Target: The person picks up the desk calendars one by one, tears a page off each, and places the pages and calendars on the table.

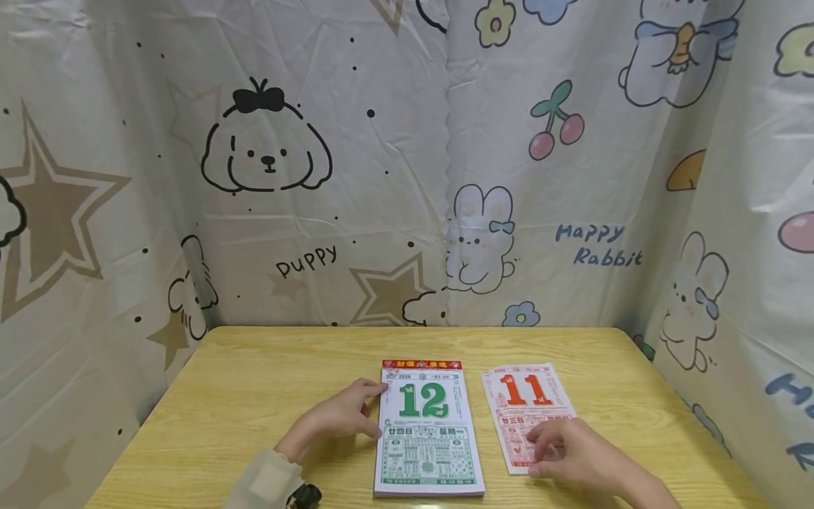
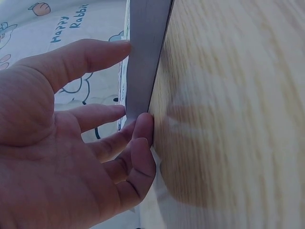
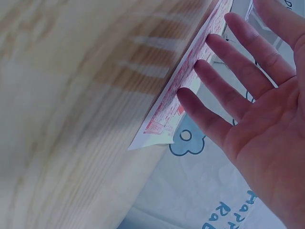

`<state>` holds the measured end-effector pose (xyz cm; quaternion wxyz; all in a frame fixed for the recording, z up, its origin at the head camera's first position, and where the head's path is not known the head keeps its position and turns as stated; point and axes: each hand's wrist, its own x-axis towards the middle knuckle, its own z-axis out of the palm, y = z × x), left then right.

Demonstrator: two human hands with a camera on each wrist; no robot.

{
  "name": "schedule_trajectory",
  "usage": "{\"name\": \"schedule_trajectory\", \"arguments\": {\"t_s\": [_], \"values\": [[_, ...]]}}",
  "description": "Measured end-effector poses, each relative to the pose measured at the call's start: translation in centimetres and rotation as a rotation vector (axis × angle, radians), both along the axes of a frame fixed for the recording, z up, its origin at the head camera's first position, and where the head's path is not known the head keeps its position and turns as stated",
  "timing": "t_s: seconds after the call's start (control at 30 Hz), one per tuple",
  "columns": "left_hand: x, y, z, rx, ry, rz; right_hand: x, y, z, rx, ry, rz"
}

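Observation:
A thick tear-off calendar [image 1: 427, 418] with a red header strip lies on the table, its top page showing a green 12. At its left side is my left hand [image 1: 337, 413], thumb and fingertips touching the edge of the page stack [image 2: 145, 52]. To the right lies a loose calendar page [image 1: 523, 393] printed with a red 11, slightly slanted. My right hand [image 1: 581, 452] rests over its lower part, fingertips on the paper and hiding some of the print. In the right wrist view the fingers [image 3: 224, 95] are spread and fairly straight against the page.
The yellow wood-grain table [image 1: 273, 360] carries both things. Patterned curtains [image 1: 394, 212] with cartoon puppies and rabbits hang behind it and at both sides. A dark band [image 1: 304, 496] sits at the left wrist, by the beige sleeve [image 1: 267, 481].

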<state>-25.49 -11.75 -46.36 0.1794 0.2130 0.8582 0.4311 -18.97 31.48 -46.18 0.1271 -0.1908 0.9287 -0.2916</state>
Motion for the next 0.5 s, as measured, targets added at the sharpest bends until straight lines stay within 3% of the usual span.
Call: {"name": "schedule_trajectory", "arguments": {"t_s": [0.17,0.33,0.5], "values": [[0.1,-0.2,0.0,0.001,0.000,-0.006,-0.1,-0.3,0.1,0.002,0.008,0.027],[0.1,-0.5,0.3,-0.023,0.012,-0.032,-0.5,-0.8,1.3,-0.017,0.054,0.031],[-0.1,-1.8,1.9,-0.063,0.061,-0.048,-1.2,-2.1,3.6,0.062,0.257,-0.077]]}}
